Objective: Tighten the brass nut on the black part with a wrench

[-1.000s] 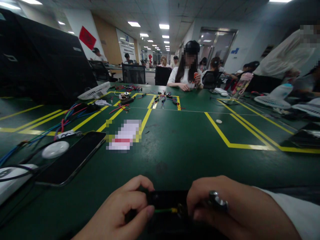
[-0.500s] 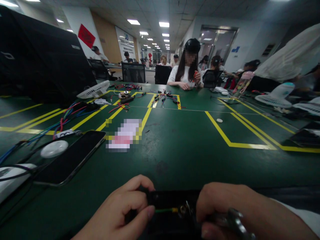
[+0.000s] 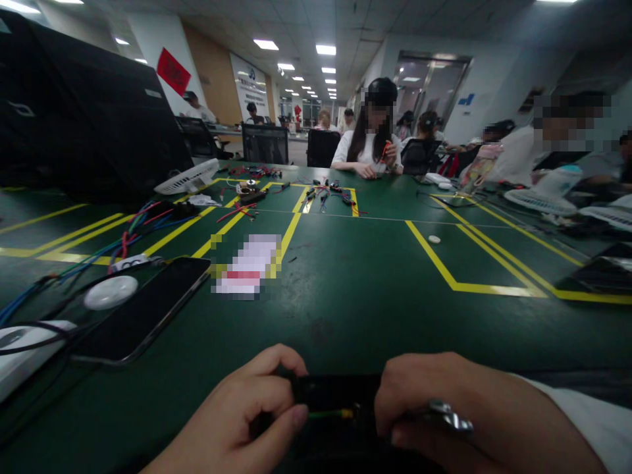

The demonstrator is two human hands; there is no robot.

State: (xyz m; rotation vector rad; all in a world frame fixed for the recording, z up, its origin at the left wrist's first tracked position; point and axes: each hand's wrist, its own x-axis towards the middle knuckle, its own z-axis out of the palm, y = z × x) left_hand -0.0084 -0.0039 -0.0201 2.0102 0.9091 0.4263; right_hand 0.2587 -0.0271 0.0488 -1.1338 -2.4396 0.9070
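At the bottom edge, my left hand [image 3: 251, 411] is closed, thumb and index finger pinching a thin green wire [image 3: 323, 415]. The wire runs right to a small yellow end piece [image 3: 347, 413]. Under both hands lies a dark object [image 3: 340, 385], too dim to identify. My right hand [image 3: 434, 392] is curled around a shiny metal tool [image 3: 450, 416]. Part of it sticks out by the palm; its working end is hidden behind my fingers, close to the yellow end piece.
To the left lie a black phone [image 3: 148, 306], a white round lid [image 3: 110, 291], a power strip [image 3: 29, 352] and bundled wires [image 3: 128, 230]. A large black monitor [image 3: 89, 112] stands behind. More wire pieces [image 3: 323, 191] lie farther back, where a co-worker [image 3: 370, 141] sits.
My right hand has shifted left and turned, with the metal tool; its fingers now cover a metal ring seen earlier. My left hand stays put. At the right, a person in white has lowered an arm.
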